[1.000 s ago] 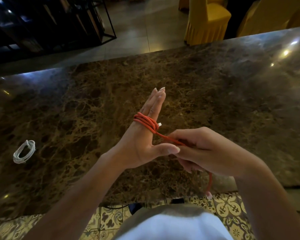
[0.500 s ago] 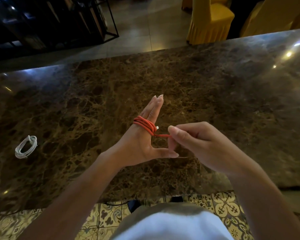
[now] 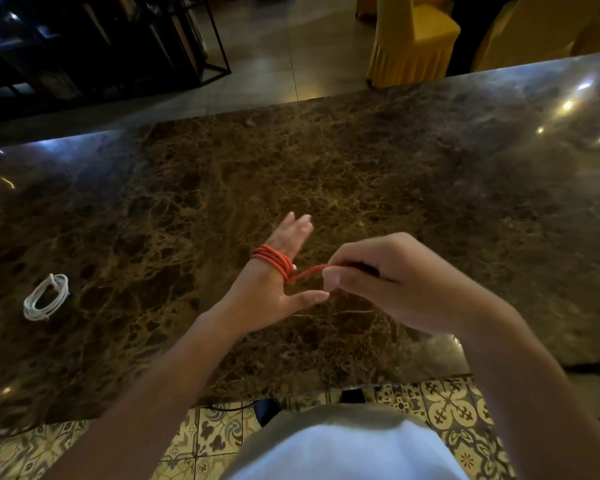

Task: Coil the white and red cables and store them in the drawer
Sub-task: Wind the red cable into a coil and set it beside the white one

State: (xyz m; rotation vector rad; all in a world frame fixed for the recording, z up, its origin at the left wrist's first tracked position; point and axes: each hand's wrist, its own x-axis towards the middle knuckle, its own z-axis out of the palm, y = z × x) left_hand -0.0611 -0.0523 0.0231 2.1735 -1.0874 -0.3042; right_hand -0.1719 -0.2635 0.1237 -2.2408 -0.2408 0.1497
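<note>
Now, line by line:
Left hand [image 3: 274,289]: raised above the middle of the marble counter [image 3: 326,174], fingers straight and together, thumb stretched out sideways; the fingertips are blurred.
Red cable [image 3: 274,260]: wound in several turns round the base of the left fingers, a small white tip showing at the coil's right side; one short strand runs right to the other hand.
Right hand [image 3: 392,282]: fingers curled, pinching the free strand between thumb and fingertips; how much cable lies inside the fist is hidden.
White cable [image 3: 45,297]: already coiled, lying flat near the counter's left edge, well apart from both hands.
Near edge: patterned floor tiles [image 3: 447,403] and a white shirt [image 3: 343,452], cut off by the frame.
Far side: yellow-covered chairs [image 3: 413,39], partly cropped.
</note>
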